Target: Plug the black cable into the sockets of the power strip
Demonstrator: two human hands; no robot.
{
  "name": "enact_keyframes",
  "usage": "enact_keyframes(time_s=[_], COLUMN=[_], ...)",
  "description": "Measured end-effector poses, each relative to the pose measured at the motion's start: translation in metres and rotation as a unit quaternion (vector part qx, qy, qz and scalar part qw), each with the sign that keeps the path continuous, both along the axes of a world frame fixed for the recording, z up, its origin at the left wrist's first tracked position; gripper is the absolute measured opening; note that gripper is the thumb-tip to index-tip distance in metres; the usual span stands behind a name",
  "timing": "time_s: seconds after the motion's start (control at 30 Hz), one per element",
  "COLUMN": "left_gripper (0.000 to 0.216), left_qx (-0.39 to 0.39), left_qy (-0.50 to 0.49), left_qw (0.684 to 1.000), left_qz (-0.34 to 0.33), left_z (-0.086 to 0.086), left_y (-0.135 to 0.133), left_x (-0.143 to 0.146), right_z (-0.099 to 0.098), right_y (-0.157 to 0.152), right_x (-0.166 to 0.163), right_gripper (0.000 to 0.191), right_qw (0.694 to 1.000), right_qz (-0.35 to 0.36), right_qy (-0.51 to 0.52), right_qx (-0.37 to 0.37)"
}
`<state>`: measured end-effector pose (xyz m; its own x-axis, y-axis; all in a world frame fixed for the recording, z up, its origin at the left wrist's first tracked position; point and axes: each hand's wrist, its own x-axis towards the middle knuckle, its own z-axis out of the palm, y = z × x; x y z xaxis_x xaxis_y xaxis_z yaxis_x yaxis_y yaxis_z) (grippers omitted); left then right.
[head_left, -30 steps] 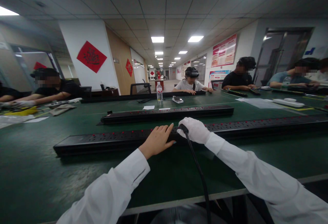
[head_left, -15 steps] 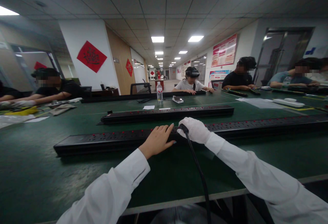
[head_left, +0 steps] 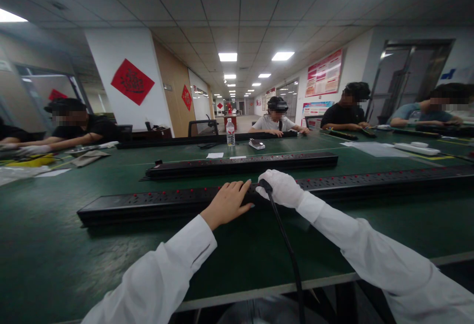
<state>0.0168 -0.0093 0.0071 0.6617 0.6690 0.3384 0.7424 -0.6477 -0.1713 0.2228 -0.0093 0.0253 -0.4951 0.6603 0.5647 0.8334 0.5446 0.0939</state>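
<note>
A long black power strip (head_left: pixel 118 202) with rows of sockets and red dots lies crosswise on the green table in front of me. My left hand (head_left: pixel 226 201), bare, rests on top of it with the fingers stretched out and the thumb apart along the near side. In my gloved right hand (head_left: pixel 283 188) is a black power plug (head_left: pixel 265 184), held at the strip's top. Its prongs are hidden, so how far it sits in a socket cannot be seen. The plug's black cord (head_left: pixel 287 242) runs down over the table's front edge.
A second power strip (head_left: pixel 240 164) lies just behind. Farther back stand a water bottle (head_left: pixel 230 134) and a phone-like item (head_left: pixel 256 144). Several people sit around the table, one person (head_left: pixel 277 121) straight across. A white power strip (head_left: pixel 416 149) is at right.
Both of my hands, the plug and the strip stay in place. A co-worker at the far right has leaned slightly.
</note>
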Motion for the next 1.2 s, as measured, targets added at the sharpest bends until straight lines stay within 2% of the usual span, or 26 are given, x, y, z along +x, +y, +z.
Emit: enact_keyframes(time_s=[0.4, 1.2], left_gripper=[0.062, 0.061], left_qx=[-0.011, -0.01], left_qy=[0.004, 0.0], left_qw=[1.0, 1.0], left_qz=[0.003, -0.001], left_z=[0.0003, -0.0007], left_y=[-0.0007, -0.0005], left_x=[0.0008, 0.0002], right_z=[0.0008, 0.0005], right_y=[-0.0019, -0.0016], right_x=[-0.0015, -0.0008], right_gripper=[0.03, 0.029], right_qw=[1.0, 1.0], right_qz=[-0.018, -0.009], right_qy=[-0.007, -0.002], right_qx=[-0.006, -0.009])
